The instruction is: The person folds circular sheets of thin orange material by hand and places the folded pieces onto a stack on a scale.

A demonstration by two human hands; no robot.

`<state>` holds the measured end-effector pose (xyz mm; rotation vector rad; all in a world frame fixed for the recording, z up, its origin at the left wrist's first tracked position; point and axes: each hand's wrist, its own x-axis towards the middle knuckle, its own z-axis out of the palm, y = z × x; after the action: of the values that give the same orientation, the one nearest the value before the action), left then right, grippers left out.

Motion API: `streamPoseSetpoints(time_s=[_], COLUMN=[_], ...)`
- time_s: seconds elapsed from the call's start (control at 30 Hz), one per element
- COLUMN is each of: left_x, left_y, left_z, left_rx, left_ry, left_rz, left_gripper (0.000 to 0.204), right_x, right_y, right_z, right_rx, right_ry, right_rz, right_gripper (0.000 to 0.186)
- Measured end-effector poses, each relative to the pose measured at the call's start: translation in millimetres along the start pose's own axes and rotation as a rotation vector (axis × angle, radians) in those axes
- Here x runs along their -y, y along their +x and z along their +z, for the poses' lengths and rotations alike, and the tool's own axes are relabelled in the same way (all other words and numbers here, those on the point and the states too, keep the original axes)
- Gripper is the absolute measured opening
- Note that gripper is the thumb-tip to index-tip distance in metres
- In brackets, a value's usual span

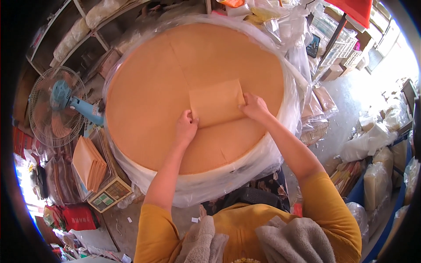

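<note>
A broad round stack of thin orange-tan sheets (149,96) fills the middle of the view, with clear plastic wrap (193,193) around its rim. On it lies a folded tan sheet (217,101), a flat rectangle of the same colour. My left hand (187,127) grips its near left corner, fingers curled and thumb against the edge. At its right edge, my right hand (254,106) pinches the side between thumb and fingers. A straight crease or edge runs along the round surface just below the rectangle. The material's exact kind cannot be made out.
To the left stand a blue fan (59,94) and a weighing scale (107,193) carrying a stack of folded tan sheets (90,164). Shelves (94,37) line the back left. Plastic-wrapped packs (324,98) sit right of the round stack; filled bags (377,184) lie farther right.
</note>
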<state>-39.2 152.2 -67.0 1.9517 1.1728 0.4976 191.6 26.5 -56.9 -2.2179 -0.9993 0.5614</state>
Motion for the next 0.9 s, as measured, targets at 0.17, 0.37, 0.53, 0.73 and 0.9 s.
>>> streamPoseSetpoints(time_s=[0.17, 0.37, 0.53, 0.73, 0.9], left_x=[12.1, -22.1, -0.9, -8.4, 10.4], left_y=[7.3, 4.5, 17.4, 15.1, 18.0], left_z=[9.7, 4.5, 32.2, 48.3, 34.0], left_rx=[-0.005, 0.041, 0.071, 0.115, 0.043], left_ry=[-0.126, 0.328, 0.631, 0.764, 0.579], left_rz=[0.095, 0.019, 0.382, 0.311, 0.296], left_gripper=[0.044, 0.063, 0.072, 0.072, 0.075], right_x=[13.7, 17.7, 10.3, -10.1, 11.3], right_y=[38.1, 38.2, 35.3, 39.4, 41.1], right_z=[15.2, 31.6, 45.2, 49.1, 54.4], right_rx=[-0.308, 0.066, -0.024, -0.176, -0.100], right_ry=[-0.717, -0.593, -0.581, -0.522, -0.511], right_rz=[-0.680, -0.606, -0.669, -0.734, -0.778], right_gripper=[0.052, 0.058, 0.059, 0.053, 0.054])
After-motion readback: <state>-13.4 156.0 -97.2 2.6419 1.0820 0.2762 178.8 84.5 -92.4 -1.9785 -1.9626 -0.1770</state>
